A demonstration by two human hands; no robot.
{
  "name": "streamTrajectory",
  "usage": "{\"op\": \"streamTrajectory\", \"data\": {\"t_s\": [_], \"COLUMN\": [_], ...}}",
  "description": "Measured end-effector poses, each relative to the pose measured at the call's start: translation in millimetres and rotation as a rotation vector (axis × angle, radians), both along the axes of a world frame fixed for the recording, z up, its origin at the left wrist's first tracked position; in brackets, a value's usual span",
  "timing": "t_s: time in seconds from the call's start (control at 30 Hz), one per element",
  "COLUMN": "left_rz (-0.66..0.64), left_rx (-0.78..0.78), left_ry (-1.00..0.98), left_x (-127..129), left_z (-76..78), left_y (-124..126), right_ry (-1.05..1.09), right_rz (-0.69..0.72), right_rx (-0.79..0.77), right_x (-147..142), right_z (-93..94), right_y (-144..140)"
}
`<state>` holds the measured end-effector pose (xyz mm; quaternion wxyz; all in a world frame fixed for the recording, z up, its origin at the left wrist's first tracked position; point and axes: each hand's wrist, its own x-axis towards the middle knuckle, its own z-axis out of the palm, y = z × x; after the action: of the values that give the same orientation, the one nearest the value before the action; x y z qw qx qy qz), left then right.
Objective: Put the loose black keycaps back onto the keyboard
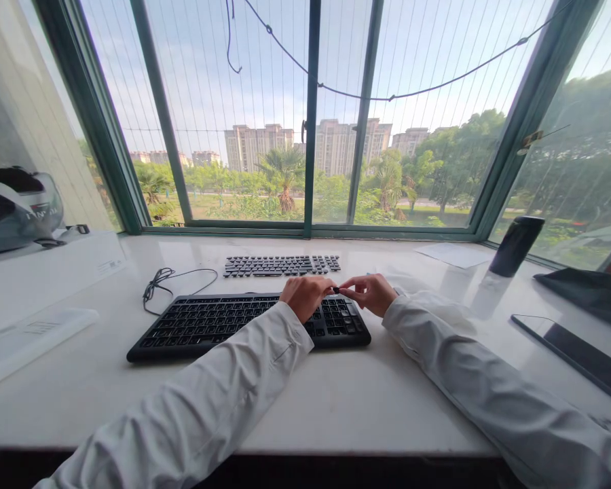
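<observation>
A black keyboard (208, 326) lies on the white sill-like desk (336, 401). Behind it, rows of loose black keycaps (280, 265) are laid out. My left hand (305, 296) hovers over the keyboard's right end with fingers curled. My right hand (371, 292) is just to its right. Between the fingertips of both hands sits a small black piece, seemingly a keycap (336, 290). Which hand truly grips it is hard to tell; the right thumb and forefinger pinch toward it. Both arms wear white sleeves.
The keyboard's cable (157, 282) coils at the back left. A white box (45, 268) with a helmet (15, 210) stands left. A black tumbler (515, 246), a paper sheet (453, 255) and dark flat devices (580, 353) lie right. Windows close off the back.
</observation>
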<state>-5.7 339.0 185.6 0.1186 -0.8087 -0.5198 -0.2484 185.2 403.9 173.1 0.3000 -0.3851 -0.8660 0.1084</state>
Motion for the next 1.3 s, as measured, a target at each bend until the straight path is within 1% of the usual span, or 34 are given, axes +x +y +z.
{"op": "streamTrajectory", "data": {"t_s": [0.17, 0.33, 0.5, 0.73, 0.87, 0.93, 1.0, 1.17, 1.3], "left_rz": [0.009, 0.042, 0.045, 0.012, 0.005, 0.001, -0.002, 0.013, 0.007], "left_rx": [0.000, 0.005, 0.014, 0.039, 0.030, 0.016, -0.001, -0.039, -0.034], "left_ry": [0.010, 0.017, 0.004, 0.018, 0.016, 0.032, 0.051, 0.060, 0.061], "left_x": [-1, 1, 3, 3, 3, 3, 2, 0, 0], "left_z": [0.3, -0.6, -0.4, 2.4, 2.9, 2.6, 1.9, -1.5, -3.2], "left_y": [0, -1, -2, -5, -6, -5, -3, 1, 1], "right_ry": [0.080, 0.144, 0.126, 0.085, 0.094, 0.093, 0.053, -0.093, -0.123], "right_rz": [0.037, 0.092, 0.128, 0.173, 0.213, 0.209, 0.194, 0.162, 0.168], "right_rx": [-0.063, -0.214, -0.328, -0.394, -0.466, -0.493, -0.493, -0.403, -0.359], "right_x": [2, 4, 6, 9, 11, 12, 12, 13, 13], "right_z": [-2.4, -5.6, -6.0, -4.9, -0.8, 0.9, 1.9, 0.4, -2.8], "right_y": [3, 10, 16, 18, 18, 18, 17, 16, 16]}}
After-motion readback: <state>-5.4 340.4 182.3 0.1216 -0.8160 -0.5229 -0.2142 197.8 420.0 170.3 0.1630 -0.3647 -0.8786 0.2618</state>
